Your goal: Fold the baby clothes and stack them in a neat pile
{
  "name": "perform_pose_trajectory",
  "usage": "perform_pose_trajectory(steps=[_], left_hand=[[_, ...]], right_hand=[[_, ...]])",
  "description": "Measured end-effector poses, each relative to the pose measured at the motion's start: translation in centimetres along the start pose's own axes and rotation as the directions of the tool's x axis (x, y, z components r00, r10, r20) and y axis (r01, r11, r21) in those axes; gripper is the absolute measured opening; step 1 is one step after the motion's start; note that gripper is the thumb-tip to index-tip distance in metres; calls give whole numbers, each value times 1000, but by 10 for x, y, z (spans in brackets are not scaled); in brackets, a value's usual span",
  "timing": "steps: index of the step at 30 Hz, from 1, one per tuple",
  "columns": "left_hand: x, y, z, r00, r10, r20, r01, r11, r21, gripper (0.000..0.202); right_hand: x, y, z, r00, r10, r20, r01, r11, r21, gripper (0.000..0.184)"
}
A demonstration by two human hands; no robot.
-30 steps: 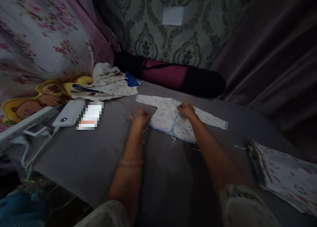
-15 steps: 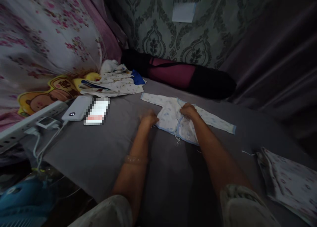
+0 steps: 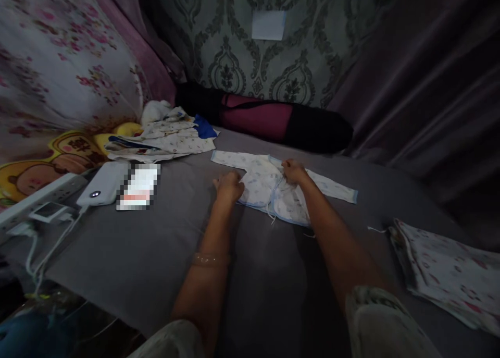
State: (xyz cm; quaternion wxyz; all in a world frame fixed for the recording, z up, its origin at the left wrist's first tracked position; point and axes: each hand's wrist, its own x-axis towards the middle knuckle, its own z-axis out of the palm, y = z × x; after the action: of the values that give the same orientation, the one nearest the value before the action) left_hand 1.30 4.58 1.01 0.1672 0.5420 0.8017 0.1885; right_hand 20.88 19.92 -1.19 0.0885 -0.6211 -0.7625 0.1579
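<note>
A small white baby shirt (image 3: pixel 258 173) with blue edging and faint blue prints lies spread on the grey sheet, sleeves out to both sides. White ties hang from its lower front edge. My right hand (image 3: pixel 294 171) pinches the front near the neckline, its forearm crossing over the shirt's right part. Beside the left side of the body, below the sleeve, is my left hand (image 3: pixel 229 186). Its fingers are curled at the shirt's edge, and what they hold, if anything, is hidden.
A folded printed cloth (image 3: pixel 449 274) lies at the right. Rumpled clothes (image 3: pixel 167 139) sit at the back left, near a phone (image 3: pixel 139 187), a white power bank (image 3: pixel 103 183) and a power strip (image 3: pixel 42 201). A long black and maroon bag (image 3: pixel 258 118) lies along the wall.
The view has shifted, so most things appear further left. My right hand keeps its place at the shirt's neckline, and my left hand stays by its left side. The shirt lies much as before.
</note>
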Motion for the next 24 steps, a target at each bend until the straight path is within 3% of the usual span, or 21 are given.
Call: perform_pose_trajectory(steps=[2,5,10,16,20,24], left_hand=[[-3,11,5,994,111,1,-111,992,-64,21],[-8,31,16,979,184,91,-174,979,-107,20],[-16,47,30,966,184,180,-180,983,-42,28],[-20,51,39,962,169,212,-170,985,-13,30],[-20,54,43,962,165,218,-161,986,-37,23],[-20,54,46,976,111,187,-105,993,-45,21]], right_hand=[[2,13,-5,999,-17,-31,18,999,41,33],[-2,27,-7,999,-41,-1,41,998,51,34],[-14,29,-4,981,-183,69,182,983,18,30],[-22,19,-5,991,-131,39,133,990,-48,23],[-32,12,0,991,-79,-108,77,997,-26,23],[-44,3,16,961,-39,-273,30,999,-40,33]])
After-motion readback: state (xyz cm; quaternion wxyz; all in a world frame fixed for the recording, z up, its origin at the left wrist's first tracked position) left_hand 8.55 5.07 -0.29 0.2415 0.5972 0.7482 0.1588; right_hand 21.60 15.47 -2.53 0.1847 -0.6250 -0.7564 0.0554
